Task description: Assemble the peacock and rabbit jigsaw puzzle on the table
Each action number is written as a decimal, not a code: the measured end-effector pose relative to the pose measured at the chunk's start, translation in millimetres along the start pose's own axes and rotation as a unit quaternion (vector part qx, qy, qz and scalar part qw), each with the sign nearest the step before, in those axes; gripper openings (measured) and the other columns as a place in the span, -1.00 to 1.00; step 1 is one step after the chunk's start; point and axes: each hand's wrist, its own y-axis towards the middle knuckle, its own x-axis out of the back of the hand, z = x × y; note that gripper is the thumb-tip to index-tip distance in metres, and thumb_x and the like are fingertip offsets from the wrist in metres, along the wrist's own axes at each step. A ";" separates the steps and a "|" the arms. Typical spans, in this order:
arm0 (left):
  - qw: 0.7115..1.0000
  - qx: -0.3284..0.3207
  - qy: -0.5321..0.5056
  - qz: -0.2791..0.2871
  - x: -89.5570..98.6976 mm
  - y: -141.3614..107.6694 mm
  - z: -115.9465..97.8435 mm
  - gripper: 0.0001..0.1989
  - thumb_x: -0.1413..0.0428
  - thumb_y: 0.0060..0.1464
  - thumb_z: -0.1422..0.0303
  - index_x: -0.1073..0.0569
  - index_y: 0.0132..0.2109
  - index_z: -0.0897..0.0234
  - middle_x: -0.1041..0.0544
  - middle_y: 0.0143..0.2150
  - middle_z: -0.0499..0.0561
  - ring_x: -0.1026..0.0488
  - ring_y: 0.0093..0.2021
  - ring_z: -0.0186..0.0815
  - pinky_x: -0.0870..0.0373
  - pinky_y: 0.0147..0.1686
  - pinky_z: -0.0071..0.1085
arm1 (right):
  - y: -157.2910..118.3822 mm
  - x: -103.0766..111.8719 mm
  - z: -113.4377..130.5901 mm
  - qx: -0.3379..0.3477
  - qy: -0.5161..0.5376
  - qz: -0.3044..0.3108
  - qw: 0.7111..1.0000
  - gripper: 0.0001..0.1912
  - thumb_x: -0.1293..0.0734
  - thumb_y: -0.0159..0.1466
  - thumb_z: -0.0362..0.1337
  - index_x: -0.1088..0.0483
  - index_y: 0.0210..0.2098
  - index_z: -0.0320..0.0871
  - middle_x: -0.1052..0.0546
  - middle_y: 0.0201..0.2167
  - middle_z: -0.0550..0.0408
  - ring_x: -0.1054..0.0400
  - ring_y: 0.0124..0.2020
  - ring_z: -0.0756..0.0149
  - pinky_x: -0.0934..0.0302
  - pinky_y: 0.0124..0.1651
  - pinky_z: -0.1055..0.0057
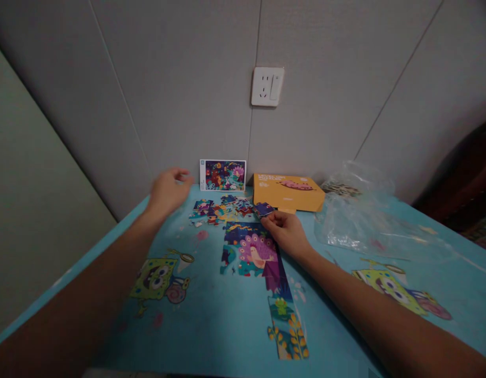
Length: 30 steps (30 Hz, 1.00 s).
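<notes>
My right hand (288,233) rests near the far end of a partly joined jigsaw puzzle (248,249) with a peacock picture. Its fingertips pinch a dark blue puzzle piece (264,210). My left hand (169,191) hangs just above the far table edge, fingers loosely curled, with nothing visible in them. Below it and to the right lies a heap of loose puzzle pieces (221,210). A separate joined section (286,331) with a frog and yellow flowers lies nearer me. A small picture card (223,175) stands against the wall behind the pieces.
An orange cardboard box (288,192) sits against the wall, and a crumpled clear plastic bag (357,220) lies to its right. The blue table surface (211,320) has cartoon prints and meets a grey wall bearing a white power socket (267,86).
</notes>
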 end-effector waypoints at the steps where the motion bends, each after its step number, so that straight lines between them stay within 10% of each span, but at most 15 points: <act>1: 0.999 0.011 0.034 0.001 -7.9 -0.6 8.1 -0.61 -0.11 0.16 0.22 -0.44 0.03 0.41 -0.44 0.05 0.21 -0.36 0.09 0.01 -0.28 0.09 0.00 | 0.0 0.3 -0.4 -0.003 0.000 0.002 1.000 -0.69 -0.30 0.15 -0.06 -0.29 -0.55 -0.16 -0.27 -0.70 0.23 -0.08 -0.65 0.47 0.08 -0.56 0.49; 8: 0.965 0.015 0.226 0.133 -46.3 -7.4 51.3 -0.45 -0.01 0.06 -0.06 -0.53 0.02 0.21 -0.40 0.15 0.24 -0.25 0.15 0.20 -0.20 0.06 0.06 | 1.5 1.0 -1.7 -0.010 -0.003 0.009 1.000 -0.67 -0.30 0.14 -0.03 -0.27 -0.56 -0.16 -0.28 -0.70 0.23 -0.09 -0.65 0.46 0.08 -0.57 0.49; 16: 0.994 0.072 -0.041 0.077 -38.2 -2.0 50.1 -0.67 -0.18 -0.08 0.08 -0.39 -0.33 0.27 -0.53 -0.41 0.01 -0.47 -0.35 -0.22 -0.31 -0.35 -0.39 | -1.9 -3.5 5.1 -0.022 -0.005 0.037 0.999 -0.70 -0.29 0.14 -0.06 -0.30 -0.54 -0.16 -0.34 -0.69 0.20 -0.12 -0.66 0.45 0.05 -0.58 0.48; 21: 0.968 0.049 -0.246 0.029 -43.3 -12.7 24.5 -0.62 -0.23 -0.10 0.09 -0.34 -0.29 0.28 -0.51 -0.41 -0.03 -0.44 -0.42 -0.31 -0.31 -0.40 -0.43 | -2.1 -1.7 10.2 -0.013 0.002 0.028 1.000 -0.68 -0.30 0.15 -0.04 -0.29 -0.55 -0.16 -0.31 -0.69 0.21 -0.11 -0.66 0.46 0.07 -0.58 0.48; 30: 0.887 -0.047 -0.357 0.291 -57.6 -81.3 -47.3 -0.71 -0.19 0.03 0.18 -0.28 -0.27 0.24 -0.32 -0.56 -0.19 -0.30 -0.59 -0.47 -0.20 -0.58 -0.53 | -25.2 -13.0 31.2 0.056 0.044 0.130 0.989 -0.72 -0.30 0.23 -0.05 -0.33 -0.38 -0.16 -0.39 -0.56 0.18 -0.21 -0.57 0.42 -0.07 -0.52 0.48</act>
